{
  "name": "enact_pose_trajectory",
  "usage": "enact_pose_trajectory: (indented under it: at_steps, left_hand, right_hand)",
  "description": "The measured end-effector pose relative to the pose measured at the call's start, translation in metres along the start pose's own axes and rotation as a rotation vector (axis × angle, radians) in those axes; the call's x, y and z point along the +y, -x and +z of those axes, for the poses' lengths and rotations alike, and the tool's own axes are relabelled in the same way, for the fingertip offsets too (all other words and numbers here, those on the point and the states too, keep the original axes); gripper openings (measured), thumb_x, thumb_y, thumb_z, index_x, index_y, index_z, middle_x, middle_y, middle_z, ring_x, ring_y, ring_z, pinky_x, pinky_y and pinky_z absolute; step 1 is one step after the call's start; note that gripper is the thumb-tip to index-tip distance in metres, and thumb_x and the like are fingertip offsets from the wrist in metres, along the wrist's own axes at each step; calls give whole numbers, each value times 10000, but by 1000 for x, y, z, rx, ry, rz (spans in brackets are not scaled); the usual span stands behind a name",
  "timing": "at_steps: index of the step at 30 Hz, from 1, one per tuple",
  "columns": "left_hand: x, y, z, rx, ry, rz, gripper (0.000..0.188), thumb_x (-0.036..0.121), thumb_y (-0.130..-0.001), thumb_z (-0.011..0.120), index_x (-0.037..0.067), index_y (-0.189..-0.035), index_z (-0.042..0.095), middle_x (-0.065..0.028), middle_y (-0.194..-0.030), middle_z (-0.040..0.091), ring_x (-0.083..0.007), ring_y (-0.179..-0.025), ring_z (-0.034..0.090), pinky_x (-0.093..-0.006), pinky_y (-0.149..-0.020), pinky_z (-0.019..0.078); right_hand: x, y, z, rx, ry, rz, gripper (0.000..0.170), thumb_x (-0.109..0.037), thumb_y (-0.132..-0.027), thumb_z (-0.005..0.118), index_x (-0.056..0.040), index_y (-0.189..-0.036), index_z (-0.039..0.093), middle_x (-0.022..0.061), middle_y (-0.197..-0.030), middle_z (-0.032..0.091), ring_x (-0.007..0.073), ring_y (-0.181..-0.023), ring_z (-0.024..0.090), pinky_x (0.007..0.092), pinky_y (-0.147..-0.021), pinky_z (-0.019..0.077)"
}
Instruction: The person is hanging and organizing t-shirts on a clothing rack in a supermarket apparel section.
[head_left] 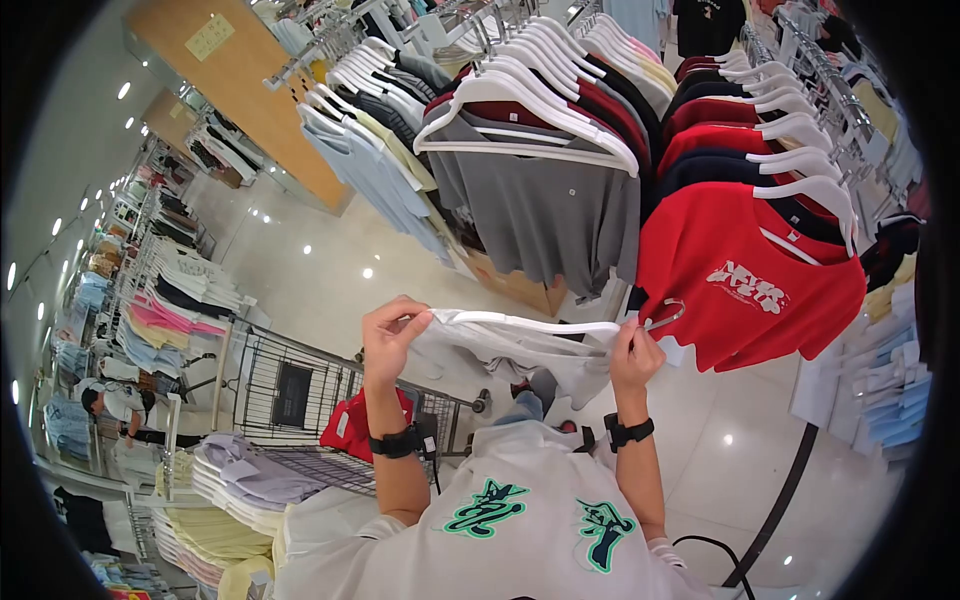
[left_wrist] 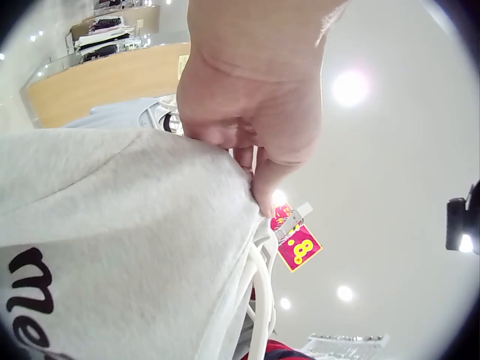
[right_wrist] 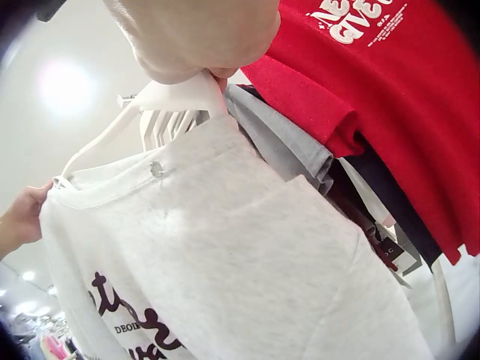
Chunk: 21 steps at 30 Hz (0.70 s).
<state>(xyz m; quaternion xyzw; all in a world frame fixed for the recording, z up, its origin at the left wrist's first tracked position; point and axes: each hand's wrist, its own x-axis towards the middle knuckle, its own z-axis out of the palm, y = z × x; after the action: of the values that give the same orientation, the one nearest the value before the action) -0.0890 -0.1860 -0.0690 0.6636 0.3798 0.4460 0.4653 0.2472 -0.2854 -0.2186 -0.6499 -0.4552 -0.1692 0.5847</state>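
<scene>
A light grey T-shirt (head_left: 520, 345) with dark lettering is stretched between my two hands in front of my body. Inside its neckline runs a white hanger (right_wrist: 112, 135), whose metal hook (head_left: 672, 315) sticks out beside my right hand. My left hand (head_left: 392, 338) pinches the shirt's edge between thumb and fingers; the left wrist view shows that hand (left_wrist: 255, 112) above the cloth and hanger. At the other end, my right hand (head_left: 637, 355) grips the hanger near its hook. In the right wrist view, that hand (right_wrist: 199, 37) partly hides the top of the hanger.
Ahead stands a rack with grey shirts (head_left: 540, 190) on white hangers. To its right hangs a red T-shirt (head_left: 690, 260) with white print. A shopping cart (head_left: 300, 375) stands at my left, beside stacked folded clothes (head_left: 240, 480). Another person (head_left: 120, 405) is farther left.
</scene>
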Motion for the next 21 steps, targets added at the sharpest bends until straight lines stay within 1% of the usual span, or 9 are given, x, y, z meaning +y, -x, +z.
enact_pose_trajectory:
  at_steps: [3, 8, 11, 13, 15, 16, 18, 20, 21]
  left_hand:
    - [5, -4, 6, -73, 9, -17, 37, -43, -893, 746, -65, -919, 732, -44, -856, 661, -100, -791, 580, -243, -698, 452]
    - [2, -2, 9, -75, 59, -90, 49, -41, -887, 755, -59, -923, 727, -56, -884, 673, -116, -808, 599, -249, -709, 460]
    - [-4, -3, 9, -71, 131, -59, 56, -36, -881, 761, -50, -918, 721, -57, -904, 673, -127, -830, 610, -262, -722, 470]
    - [-9, -9, 8, -60, 152, -43, 58, -34, -878, 762, -43, -914, 718, -56, -911, 671, -134, -844, 614, -272, -731, 477]
    - [-12, -21, 5, -94, 84, 98, 74, -27, -861, 771, -27, -915, 719, -59, -916, 666, -154, -858, 620, -291, -737, 483]
    - [-13, -28, 7, -100, 92, 102, 74, -27, -861, 771, -27, -915, 719, -59, -916, 666, -154, -858, 620, -291, -737, 483]
    - [-12, -36, 14, -210, -48, 194, 95, -30, -858, 762, -8, -941, 721, -60, -903, 659, -175, -815, 607, -308, -725, 482]
    - [-6, -43, 26, -207, -141, 177, 63, 6, -887, 742, -11, -938, 708, -85, -876, 651, -205, -775, 598, -320, -702, 472]
    - [-7, -44, 30, -217, -238, 168, 64, 43, -917, 721, -13, -935, 694, -111, -849, 643, -234, -735, 589, -333, -678, 462]
  right_hand:
    - [5, 1, 7, -8, 10, 63, 330, 1, -948, 651, 5, -636, 543, 128, -525, 481, 288, -421, 436, 397, -434, 317]
    - [-7, 1, 5, -101, -66, 145, 328, 2, -946, 658, 26, -645, 529, 121, -518, 458, 267, -420, 410, 391, -437, 304]
    - [-19, -12, 0, -44, -127, 74, 330, 23, -931, 670, 24, -638, 519, 116, -528, 459, 256, -425, 421, 383, -440, 303]
    - [-27, -23, -4, -12, -107, -51, 334, 40, -909, 689, 16, -626, 514, 112, -535, 459, 252, -430, 428, 375, -438, 302]
    - [-35, -33, -8, -35, -82, -110, 336, 39, -899, 700, 9, -620, 515, 110, -534, 458, 251, -430, 430, 375, -441, 307]
    - [-39, -38, -8, -70, -69, -170, 338, 39, -889, 710, 2, -615, 516, 109, -534, 458, 250, -430, 431, 374, -445, 312]
    - [-55, -49, 3, -70, -98, -202, 321, 34, -874, 727, -6, -619, 536, 101, -539, 459, 255, -450, 457, 370, -460, 338]
    - [-81, -62, 7, -77, -103, -205, 298, 27, -860, 743, -17, -626, 562, 97, -550, 471, 261, -482, 491, 368, -479, 365]
    - [-95, -71, 6, -182, -58, -120, 280, 8, -850, 763, -27, -636, 586, 88, -559, 480, 267, -501, 504, 374, -483, 370]
